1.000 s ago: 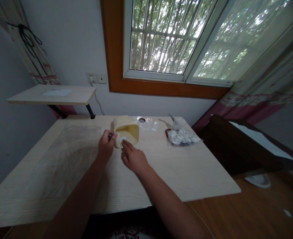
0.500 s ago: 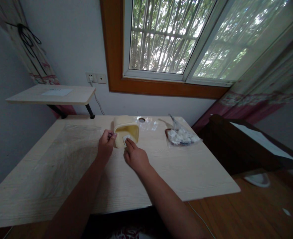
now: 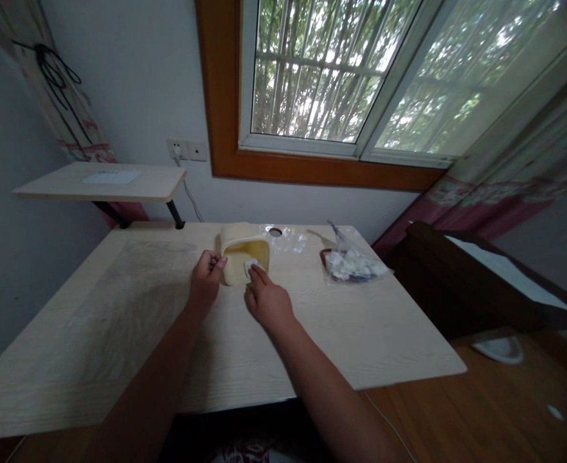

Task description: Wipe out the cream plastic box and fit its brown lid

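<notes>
A cream-coloured container with a yellowish inside lies near the back of the table, its mouth turned towards me. My left hand grips its left rim between thumb and fingers. Against the container's inner wall, near the front, is a small white pad. The fingertips of my right hand are on this pad, pinching or pressing it; the thumb is partly hidden below. Whether the pad is cloth, sponge or paper I cannot tell.
A clear plastic bag of white crumpled pieces lies to the right. On the left, a clear sheet covers part of the table. A raised shelf stands at the back left, and a round cable hole is behind the container.
My right hand has shifted slightly to the right with the white pad, across the container's inside. My left hand and the container have stayed in place.
</notes>
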Demonstrator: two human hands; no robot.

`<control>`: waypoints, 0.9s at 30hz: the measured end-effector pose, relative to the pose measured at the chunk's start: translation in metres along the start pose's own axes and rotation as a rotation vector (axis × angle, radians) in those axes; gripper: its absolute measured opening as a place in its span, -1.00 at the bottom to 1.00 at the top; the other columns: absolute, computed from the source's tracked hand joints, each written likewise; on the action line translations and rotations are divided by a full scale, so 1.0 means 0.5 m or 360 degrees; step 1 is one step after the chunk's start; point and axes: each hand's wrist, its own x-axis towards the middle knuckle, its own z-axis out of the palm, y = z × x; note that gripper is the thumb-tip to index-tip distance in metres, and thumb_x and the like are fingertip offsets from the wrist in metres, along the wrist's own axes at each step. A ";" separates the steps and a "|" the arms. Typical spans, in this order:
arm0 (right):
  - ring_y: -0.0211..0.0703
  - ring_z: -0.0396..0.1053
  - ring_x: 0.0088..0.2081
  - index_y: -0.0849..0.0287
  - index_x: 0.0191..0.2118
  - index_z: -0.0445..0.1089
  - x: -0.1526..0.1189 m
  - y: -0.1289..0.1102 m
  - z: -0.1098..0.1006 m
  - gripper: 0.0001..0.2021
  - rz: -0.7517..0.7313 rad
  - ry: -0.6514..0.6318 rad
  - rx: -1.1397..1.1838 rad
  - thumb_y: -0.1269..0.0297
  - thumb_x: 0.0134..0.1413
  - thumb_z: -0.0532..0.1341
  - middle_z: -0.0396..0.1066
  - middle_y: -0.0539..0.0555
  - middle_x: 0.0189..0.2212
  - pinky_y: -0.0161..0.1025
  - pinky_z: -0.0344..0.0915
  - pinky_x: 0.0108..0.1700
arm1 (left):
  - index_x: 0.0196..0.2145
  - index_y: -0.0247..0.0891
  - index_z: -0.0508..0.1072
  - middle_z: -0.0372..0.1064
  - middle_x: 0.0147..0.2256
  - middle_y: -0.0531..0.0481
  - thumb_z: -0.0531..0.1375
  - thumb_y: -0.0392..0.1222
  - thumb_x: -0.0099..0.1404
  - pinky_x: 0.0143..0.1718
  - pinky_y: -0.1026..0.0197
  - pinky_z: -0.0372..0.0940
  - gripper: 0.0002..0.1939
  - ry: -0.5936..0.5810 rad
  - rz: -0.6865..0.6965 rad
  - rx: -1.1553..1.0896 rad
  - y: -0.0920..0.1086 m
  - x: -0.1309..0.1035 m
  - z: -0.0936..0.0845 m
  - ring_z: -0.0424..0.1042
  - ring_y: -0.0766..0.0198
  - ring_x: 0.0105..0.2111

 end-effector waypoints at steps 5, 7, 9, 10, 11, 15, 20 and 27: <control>-0.07 0.46 0.02 0.02 0.38 0.03 -0.006 -0.014 0.000 -0.43 -0.0187 -0.0060 0.0080 0.18 0.29 0.03 0.01 0.06 0.40 -0.15 0.46 -0.03 | -0.34 -0.18 0.31 0.22 -0.46 0.11 0.18 -0.01 0.26 -0.39 0.29 0.17 -0.80 0.0026 -0.0029 -0.0032 0.003 0.000 -0.002 0.25 0.30 -0.45; -0.09 0.43 0.07 0.02 0.38 0.04 -0.008 -0.020 -0.001 -0.45 -0.0244 -0.0053 0.0118 0.20 0.30 0.03 0.02 0.06 0.39 -0.17 0.45 -0.01 | -0.34 -0.18 0.32 0.22 -0.46 0.11 0.19 -0.01 0.25 -0.40 0.29 0.18 -0.79 0.0060 -0.0038 -0.0069 0.005 0.001 -0.004 0.26 0.30 -0.45; -0.11 0.41 0.10 0.03 0.36 0.08 -0.008 -0.021 -0.003 -0.48 -0.0272 -0.0012 0.0146 0.21 0.32 0.01 0.06 0.04 0.38 -0.19 0.44 0.01 | -0.34 -0.18 0.33 0.23 -0.46 0.11 0.20 0.00 0.24 -0.39 0.29 0.19 -0.79 0.0095 -0.0057 -0.0137 0.007 0.002 -0.006 0.27 0.31 -0.44; -0.13 0.41 0.10 0.02 0.34 0.11 -0.008 -0.020 -0.004 -0.50 -0.0277 0.0013 0.0154 0.21 0.33 0.01 0.09 0.03 0.36 -0.20 0.43 0.02 | -0.33 -0.18 0.34 0.24 -0.45 0.11 0.20 0.00 0.24 -0.39 0.30 0.20 -0.79 0.0107 -0.0070 -0.0176 0.008 0.002 -0.007 0.27 0.31 -0.44; -0.14 0.41 0.10 0.02 0.33 0.14 -0.007 -0.019 -0.005 -0.52 -0.0278 0.0036 0.0156 0.22 0.34 0.01 0.12 0.02 0.35 -0.20 0.42 0.04 | -0.33 -0.19 0.34 0.25 -0.45 0.10 0.21 0.00 0.23 -0.39 0.30 0.21 -0.78 0.0117 -0.0083 -0.0210 0.009 0.003 -0.008 0.28 0.31 -0.44; -0.18 0.40 0.11 0.01 0.29 0.21 -0.005 -0.012 -0.007 -0.56 -0.0287 0.0060 0.0149 0.25 0.35 0.01 0.22 0.01 0.30 -0.22 0.38 0.10 | -0.36 -0.20 0.35 0.26 -0.47 0.10 0.24 0.00 0.21 -0.41 0.30 0.21 -0.77 0.0150 -0.0120 -0.0265 0.013 0.006 -0.010 0.28 0.32 -0.46; -0.18 0.44 0.06 -0.02 0.29 0.21 -0.006 -0.008 -0.006 -0.58 -0.0298 0.0066 0.0104 0.25 0.39 -0.01 0.24 0.02 0.29 -0.22 0.39 0.08 | -0.40 -0.20 0.34 0.25 -0.49 0.10 0.26 0.02 0.18 -0.45 0.30 0.19 -0.74 0.0217 -0.0142 -0.0227 0.015 0.011 -0.010 0.26 0.34 -0.49; -0.18 0.44 0.07 -0.05 0.31 0.18 -0.006 0.001 -0.007 -0.52 -0.0320 0.0072 0.0124 0.36 0.33 0.02 0.22 -0.03 0.30 -0.24 0.39 0.08 | -0.41 -0.20 0.32 0.23 -0.52 0.11 0.22 0.02 0.21 -0.48 0.30 0.15 -0.75 0.0118 -0.0101 -0.0136 0.014 0.012 -0.005 0.23 0.34 -0.52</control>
